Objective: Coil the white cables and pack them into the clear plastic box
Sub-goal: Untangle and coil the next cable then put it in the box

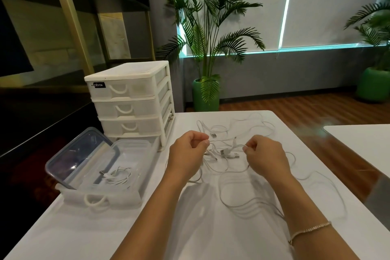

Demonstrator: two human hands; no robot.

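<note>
White counter [88, 236] fills the lower half of the frame. A 2nd white surface [363, 141] sits at right edge, wood floor [295, 107] between and behind. 2 potted palms: 1 tall at top centre [207, 34] in a green pot, 1 at the right edge [374, 53]. White 3-drawer unit [130, 101] stands on the counter at centre left, 3 drawers in, frame slot at bottom vacant. Just below it in the frame, a translucent drawer tray [135, 179] with a loop handle lies on the counter, touching or nearly touching the unit's base. Clear plastic box [63, 162] rests tilted in the tray's left part, leaning up to the left; 1 coiled white cable [119, 175] lies beside it, seemingly on the tray floor, cannot tell if partly inside the box. Loose white cables [236, 188] sprawl tangled over the counter centre and right, several loops low right, USB plugs [231, 154] bunched between the hands. Left hand [187, 154] at centre, fingers curled, pinching a cable strand at thumb and forefinger. Right hand [263, 156] just right of it, fingers curled, pinching a cable near the plugs. Both hands are raised slightly over the tangle, near each other, not touching. Thin bracelet [310, 230] on the right wrist, lower right.
</note>
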